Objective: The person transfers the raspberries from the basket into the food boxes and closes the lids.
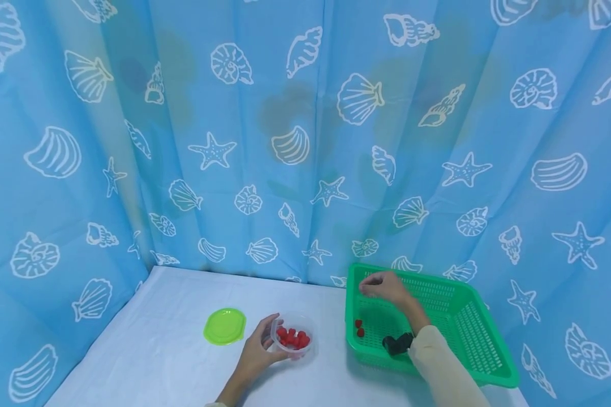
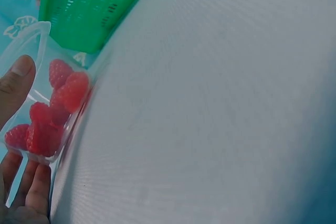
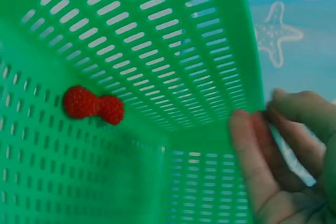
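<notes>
My left hand [image 1: 254, 350] grips a clear plastic tub [image 1: 312, 323] standing on the white table, the thumb at its rim and the other fingers round the far side. Several red raspberries [image 2: 44, 129] lie inside the tub, well seen in the left wrist view. Over the left end of a green basket [image 1: 481, 345] is my right hand [image 1: 384, 286], its fingers loosely bent with nothing seen between them. In the right wrist view its fingertips are close to the basket's rim. Two raspberries [image 3: 80, 102] lie side by side on the basket floor.
A lime-green lid [image 1: 225, 326] lies flat on the white table [image 1: 147, 339], left of the tub. Behind the table hangs a blue curtain [image 1: 265, 215] with white shell prints. A black device [image 1: 399, 343] sits by the right sleeve, over the basket.
</notes>
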Tool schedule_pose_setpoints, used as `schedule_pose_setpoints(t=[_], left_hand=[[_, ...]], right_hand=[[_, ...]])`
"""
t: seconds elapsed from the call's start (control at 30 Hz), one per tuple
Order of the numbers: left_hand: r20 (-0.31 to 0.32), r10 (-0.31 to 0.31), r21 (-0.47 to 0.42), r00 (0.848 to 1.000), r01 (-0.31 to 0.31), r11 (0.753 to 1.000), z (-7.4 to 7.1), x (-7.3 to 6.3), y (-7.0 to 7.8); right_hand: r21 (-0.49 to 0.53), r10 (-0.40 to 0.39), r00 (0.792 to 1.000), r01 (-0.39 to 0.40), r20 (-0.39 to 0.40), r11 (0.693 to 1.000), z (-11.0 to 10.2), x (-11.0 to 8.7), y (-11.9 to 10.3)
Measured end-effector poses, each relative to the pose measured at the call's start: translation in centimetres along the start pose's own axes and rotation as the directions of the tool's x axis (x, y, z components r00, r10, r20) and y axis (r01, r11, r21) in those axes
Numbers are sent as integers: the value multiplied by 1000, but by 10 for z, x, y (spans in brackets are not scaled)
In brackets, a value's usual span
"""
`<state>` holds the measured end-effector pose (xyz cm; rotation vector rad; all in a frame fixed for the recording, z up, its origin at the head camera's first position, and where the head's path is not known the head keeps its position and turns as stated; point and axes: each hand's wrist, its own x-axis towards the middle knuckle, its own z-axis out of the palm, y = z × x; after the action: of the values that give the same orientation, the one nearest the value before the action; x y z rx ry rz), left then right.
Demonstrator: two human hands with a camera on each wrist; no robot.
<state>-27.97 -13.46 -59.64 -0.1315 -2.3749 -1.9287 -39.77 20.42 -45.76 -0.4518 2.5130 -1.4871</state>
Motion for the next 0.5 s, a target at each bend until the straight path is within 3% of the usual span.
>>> schedule_pose_setpoints(t=[0.17,0.3,0.5], left_hand=[[-10,3,1,1000,-3,1000,0,-1,1],[-14,9,-2,1000,-9,1000,1,-1,2],[-19,8,9,1000,-7,1000,1,-1,3]], right_hand=[[112,81,985,-98,152,989,4,4,20],[44,162,963,-175,214,984,6,4,33],[-44,224,953,-219,204,975,14,-1,38]])
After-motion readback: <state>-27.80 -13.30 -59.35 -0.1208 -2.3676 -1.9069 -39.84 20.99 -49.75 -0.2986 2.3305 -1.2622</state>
